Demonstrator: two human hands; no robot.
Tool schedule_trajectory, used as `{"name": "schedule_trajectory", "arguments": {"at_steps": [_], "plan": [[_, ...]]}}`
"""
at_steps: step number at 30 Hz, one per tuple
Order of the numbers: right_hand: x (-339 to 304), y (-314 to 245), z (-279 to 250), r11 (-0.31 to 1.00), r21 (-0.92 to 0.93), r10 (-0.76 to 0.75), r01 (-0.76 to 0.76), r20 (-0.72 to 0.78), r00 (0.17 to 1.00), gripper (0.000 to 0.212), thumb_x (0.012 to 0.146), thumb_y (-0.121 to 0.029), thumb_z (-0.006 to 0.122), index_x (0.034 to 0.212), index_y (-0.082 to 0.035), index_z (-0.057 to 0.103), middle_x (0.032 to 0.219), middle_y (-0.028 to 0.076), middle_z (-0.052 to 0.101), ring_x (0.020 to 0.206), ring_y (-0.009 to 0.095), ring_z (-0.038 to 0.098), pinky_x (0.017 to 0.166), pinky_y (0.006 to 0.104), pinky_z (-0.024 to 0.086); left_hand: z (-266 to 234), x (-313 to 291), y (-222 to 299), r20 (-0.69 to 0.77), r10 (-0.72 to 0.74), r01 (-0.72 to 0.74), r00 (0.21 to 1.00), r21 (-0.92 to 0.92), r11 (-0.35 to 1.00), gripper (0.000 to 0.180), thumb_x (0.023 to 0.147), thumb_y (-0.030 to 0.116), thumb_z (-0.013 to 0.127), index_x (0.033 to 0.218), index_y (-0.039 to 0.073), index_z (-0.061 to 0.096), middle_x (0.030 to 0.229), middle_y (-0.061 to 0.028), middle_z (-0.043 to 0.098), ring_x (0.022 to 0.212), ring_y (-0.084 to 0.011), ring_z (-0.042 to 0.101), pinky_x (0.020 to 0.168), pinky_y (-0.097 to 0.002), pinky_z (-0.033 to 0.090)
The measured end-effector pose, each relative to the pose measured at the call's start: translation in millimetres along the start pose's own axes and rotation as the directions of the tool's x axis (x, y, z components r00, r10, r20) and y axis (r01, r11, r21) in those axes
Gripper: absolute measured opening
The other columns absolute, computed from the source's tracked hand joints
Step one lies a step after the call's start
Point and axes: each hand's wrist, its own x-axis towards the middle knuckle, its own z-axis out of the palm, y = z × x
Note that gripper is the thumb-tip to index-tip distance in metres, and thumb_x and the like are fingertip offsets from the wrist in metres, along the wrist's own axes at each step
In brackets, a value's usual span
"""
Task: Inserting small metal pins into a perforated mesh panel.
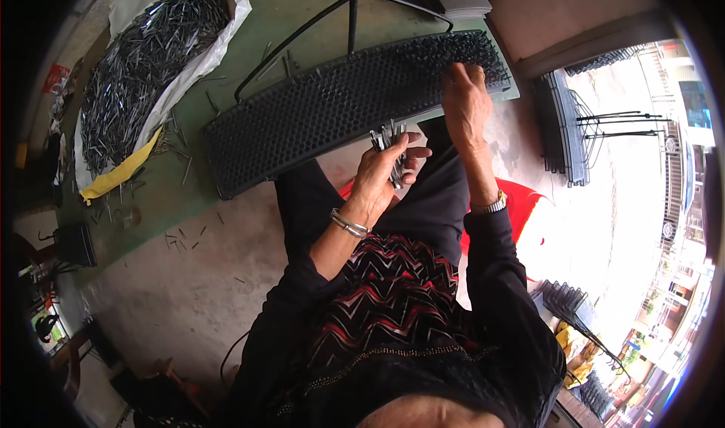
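Observation:
A long black panel (302,115) with rows of small holes lies slanting across the table in front of me. Short dark pieces (434,53) stand densely upright in its right end. My right hand (466,105) is at that end, fingers pinched together and pointing down into the holes; whatever they grip is hidden. In my left hand (372,175), palm up just below the panel's near edge, a bunch of thin metal strips (384,136) is held under the thumb.
A white sack (240,4) on the left of the green table (177,201) holds a heap of similar strips (162,58). Loose strips lie around it. A black wire frame (352,20) rises behind the panel. Stacked dark panels (555,130) stand at right, near a red stool (513,217).

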Motion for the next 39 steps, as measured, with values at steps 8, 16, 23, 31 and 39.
{"name": "schedule_trajectory", "arguments": {"at_steps": [8,16,23,31,39], "plan": [[-15,-15,-26,0.98,0.165,0.07,-0.114,0.247,0.967,0.021,0.084,-0.022,0.065,0.096,-0.006,0.063,0.095,0.013,0.057,0.079,0.026,0.059,0.068,0.0369,0.047,-4,0,-1,0.027,0.083,-0.086,0.996,0.101,0.991,0.029,0.092,0.026,0.059,0.107,0.002,0.062,0.086,-0.0144,0.066,0.053,-0.0059,0.046,0.044,-0.0182,0.03],[-21,-23,-37,0.754,0.548,-0.136,-0.363,0.67,0.73,0.015,0.086,-0.013,0.06,0.09,0.001,0.061,0.075,0.005,0.061,0.067,0.01,0.055,0.061,0.0247,0.045,-5,1,-2,0.018,0.158,-0.159,0.987,0.092,0.983,0.025,0.091,0.027,0.061,0.101,0.004,0.063,0.085,-0.0114,0.068,0.055,-0.0056,0.047,0.044,-0.018,0.031],[11,-38,2,0.898,0.437,0.044,-0.053,0.03,0.999,0.009,0.087,-0.011,0.06,0.089,-0.002,0.058,0.069,0.006,0.061,0.059,0.01,0.055,0.055,0.0258,0.044,-19,3,5,0.01,0.114,-0.114,0.993,0.045,0.992,0.026,0.093,0.025,0.058,0.104,0.001,0.06,0.088,-0.0143,0.066,0.06,-0.0057,0.046,0.05,-0.0195,0.035],[38,-38,48,0.928,0.333,-0.125,0.166,-0.141,0.982,0.008,0.086,-0.007,0.059,0.09,-0.003,0.053,0.077,0.017,0.062,0.069,0.034,0.062,0.061,0.0383,0.047,-16,-1,10,0.004,0.083,-0.083,0.997,-0.019,0.996,0.023,0.095,0.022,0.055,0.104,0.002,0.057,0.093,-0.0163,0.065,0.059,-0.0062,0.042,0.051,-0.0187,0.035],[44,-51,45,0.987,0.044,-0.155,0.156,-0.006,0.988,0.011,0.086,-0.021,0.061,0.089,-0.01,0.058,0.086,0.011,0.058,0.076,0.032,0.06,0.063,0.0402,0.048,-13,-2,12,-0.013,0.135,-0.135,0.991,-0.031,0.99,0.028,0.094,0.026,0.057,0.105,0.0,0.059,0.085,-0.0138,0.066,0.059,-0.0088,0.052,0.047,-0.021,0.035]]}}
